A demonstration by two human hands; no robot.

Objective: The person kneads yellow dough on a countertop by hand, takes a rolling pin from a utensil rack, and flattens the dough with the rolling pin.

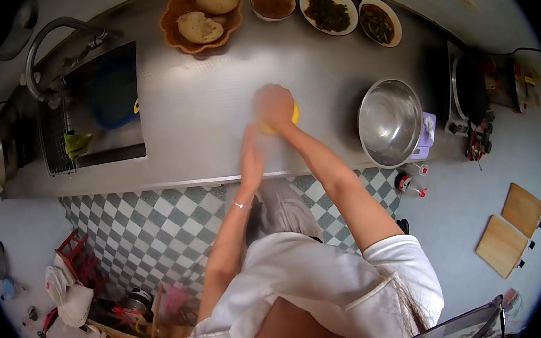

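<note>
Near the middle of the steel counter (195,111), my right hand (272,103) lies over a yellow thing (296,112), gripping or pressing it down. Only its rounded edge shows beside the hand, so its kind is unclear. Motion blurs the fingers of this hand. Just to the left and closer to my body, my left hand (251,154) is held edge-on with its fingers stretched out, apparently empty. Its fingertips are smeared and come close to my right hand; whether they touch the yellow thing I cannot tell.
A steel bowl (391,123) stands on the right by a purple scale (423,139). Along the back are a basket (171,23) of buns, a bowl of sauce (273,2) and two dishes of food (329,10). The sink (136,145) is at left, a stove (456,88) far right.
</note>
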